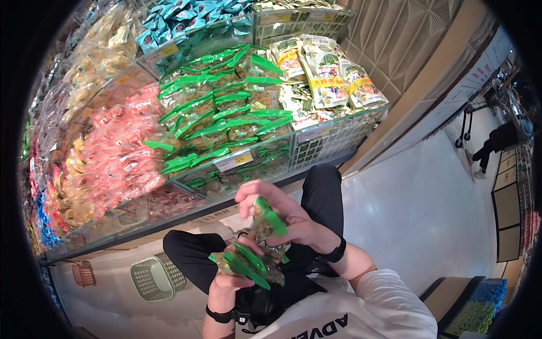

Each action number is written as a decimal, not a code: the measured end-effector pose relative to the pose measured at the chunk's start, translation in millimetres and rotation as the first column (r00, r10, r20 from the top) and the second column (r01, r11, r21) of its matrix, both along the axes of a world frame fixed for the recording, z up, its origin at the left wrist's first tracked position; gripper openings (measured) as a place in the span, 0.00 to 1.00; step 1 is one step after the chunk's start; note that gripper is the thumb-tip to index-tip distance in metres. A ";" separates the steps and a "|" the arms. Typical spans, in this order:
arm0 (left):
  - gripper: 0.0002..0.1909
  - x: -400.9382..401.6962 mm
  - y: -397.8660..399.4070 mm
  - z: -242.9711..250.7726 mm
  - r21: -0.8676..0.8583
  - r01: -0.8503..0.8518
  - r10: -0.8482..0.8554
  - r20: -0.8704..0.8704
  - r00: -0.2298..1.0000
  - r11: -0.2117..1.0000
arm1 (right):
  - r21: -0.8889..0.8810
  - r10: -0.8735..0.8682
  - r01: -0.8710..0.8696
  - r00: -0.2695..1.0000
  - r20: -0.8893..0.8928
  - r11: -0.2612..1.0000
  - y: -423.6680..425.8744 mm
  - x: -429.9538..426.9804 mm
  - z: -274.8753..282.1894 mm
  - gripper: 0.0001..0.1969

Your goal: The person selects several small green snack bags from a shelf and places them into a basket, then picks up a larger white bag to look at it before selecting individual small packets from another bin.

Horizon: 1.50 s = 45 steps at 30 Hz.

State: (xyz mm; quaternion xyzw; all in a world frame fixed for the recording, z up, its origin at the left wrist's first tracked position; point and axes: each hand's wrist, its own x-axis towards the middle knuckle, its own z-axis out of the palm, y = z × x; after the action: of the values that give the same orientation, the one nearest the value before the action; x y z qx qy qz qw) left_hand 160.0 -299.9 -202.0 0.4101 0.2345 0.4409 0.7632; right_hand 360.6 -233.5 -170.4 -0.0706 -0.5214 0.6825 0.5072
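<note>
My left hand (230, 279) grips several clear packets with green top strips (245, 265), fanned out low over my lap. Just above it, my right hand (296, 220) holds another green-topped packet (269, 220) between thumb and fingers. Its index finger is raised and curled over the packet's upper end. The dark contents of the packets cannot be made out. In front of me, a clear-walled bin is filled with rows of the same kind of green-topped packets (230, 97).
Pink-wrapped sweets (127, 148) fill the bin to the left; white printed bags (326, 76) stand at the right. Blue packets (190, 21) lie in the tier behind. A pale green basket (152, 277) and a red basket (83, 274) are at lower left. A person (499, 137) is at far right.
</note>
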 end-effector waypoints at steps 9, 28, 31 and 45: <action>0.31 5.1 -5.8 4.9 -0.046 -0.160 0.145 -0.236 0.961 0.986 | 0.256 -0.054 -0.026 0.952 0.300 0.966 1.0 4.9 -9.5 0.40; 0.32 9.5 -0.3 29.7 0.635 0.047 0.462 -0.608 0.646 0.771 | -0.351 -0.214 0.294 0.945 0.248 0.889 -8.0 2.6 -0.5 0.17; 0.33 13.4 0.1 31.1 0.639 -0.013 0.495 -0.583 0.644 0.769 | -0.404 -0.196 0.266 0.959 0.205 0.875 -9.4 1.1 -0.6 0.17; 0.31 2.0 -10.4 23.9 0.494 -0.217 0.475 -0.489 0.731 0.842 | -0.170 -0.302 0.405 0.851 0.429 0.899 -2.2 8.6 1.8 0.14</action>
State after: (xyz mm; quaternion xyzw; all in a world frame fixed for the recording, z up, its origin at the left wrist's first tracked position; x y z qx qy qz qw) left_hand 162.0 -310.3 -178.2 0.6228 0.4390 0.4656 0.4502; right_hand 369.2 -235.6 -168.6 -0.3652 -0.4983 0.6094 0.4970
